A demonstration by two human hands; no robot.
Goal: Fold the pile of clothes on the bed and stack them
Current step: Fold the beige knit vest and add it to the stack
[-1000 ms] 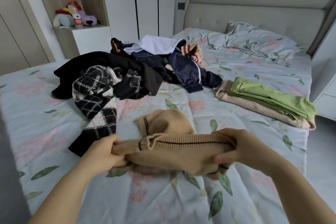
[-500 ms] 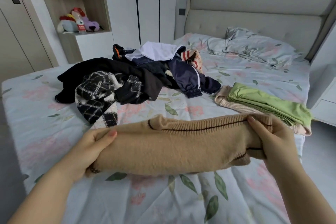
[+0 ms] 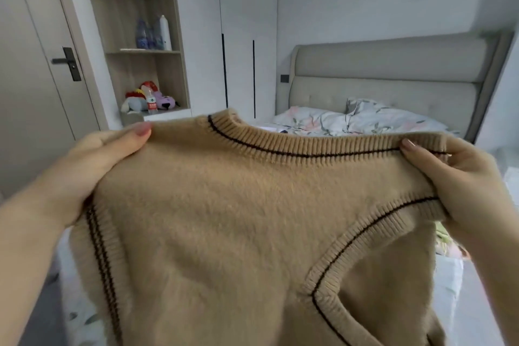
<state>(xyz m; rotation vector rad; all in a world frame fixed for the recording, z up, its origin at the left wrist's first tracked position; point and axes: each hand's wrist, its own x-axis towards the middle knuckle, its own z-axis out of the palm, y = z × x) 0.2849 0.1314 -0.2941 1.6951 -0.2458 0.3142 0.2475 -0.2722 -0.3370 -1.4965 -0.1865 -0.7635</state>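
Thumbs point(image 3: 139, 130) press on the ribbed shoulders with the other fingers hidden behind, so the left hand point(image 3: 92, 168) at nine o'clock and the right hand point(image 3: 463, 185) at three o'clock each pinch the tan knit vest point(image 3: 238, 219), which is raised above the bed point(image 3: 387, 121). Best to level both shoulders, let it hang straight, then lay it flat.

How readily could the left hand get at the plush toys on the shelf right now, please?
Probably not: the left hand grips the tan sweater, which the right hand also holds up, and the plush toys sit well beyond it on the shelf.
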